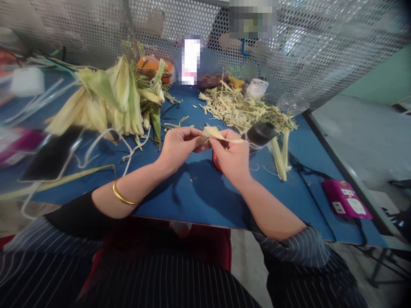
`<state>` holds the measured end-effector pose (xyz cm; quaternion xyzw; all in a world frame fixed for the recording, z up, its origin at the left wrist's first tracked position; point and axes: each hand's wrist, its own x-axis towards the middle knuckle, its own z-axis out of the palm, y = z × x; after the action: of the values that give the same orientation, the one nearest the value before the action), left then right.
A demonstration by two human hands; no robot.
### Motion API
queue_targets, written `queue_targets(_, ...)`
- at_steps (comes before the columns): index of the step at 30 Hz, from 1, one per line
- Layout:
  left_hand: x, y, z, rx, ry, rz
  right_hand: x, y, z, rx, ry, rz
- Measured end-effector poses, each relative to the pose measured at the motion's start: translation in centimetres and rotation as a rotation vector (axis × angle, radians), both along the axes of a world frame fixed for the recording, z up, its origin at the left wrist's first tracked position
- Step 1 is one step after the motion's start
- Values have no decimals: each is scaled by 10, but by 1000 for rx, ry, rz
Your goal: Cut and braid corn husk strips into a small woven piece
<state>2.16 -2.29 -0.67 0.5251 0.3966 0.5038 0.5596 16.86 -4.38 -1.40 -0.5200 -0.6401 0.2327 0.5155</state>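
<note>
A pale yellow strip of corn husk [218, 134] is held between both hands above the blue table [192, 192]. My left hand [180, 145] pinches its left end with closed fingers. My right hand [229, 156] grips the right part of the strip, and something red [215, 161], only partly visible, sits under that palm. A gold bangle [123, 196] circles my left wrist. A black spool wound with white thread [260, 134] stands just right of my right hand.
A heap of green-yellow corn husks [109, 100] lies at the back left. Shredded husk scraps [244, 111] pile at the back right. Also here: a dark phone [51, 158] with white cables, a magenta device [346, 199] near the right edge, a perforated metal screen [321, 51].
</note>
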Motion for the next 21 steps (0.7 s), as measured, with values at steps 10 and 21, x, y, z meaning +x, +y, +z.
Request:
queue_targets(10, 1, 2, -6, 35, 2, -27, 0, 5, -5, -28, 81, -78)
queue_targets(21, -1, 5, -9, 47, 32, -36, -1, 5, 0, -122, 254, -43)
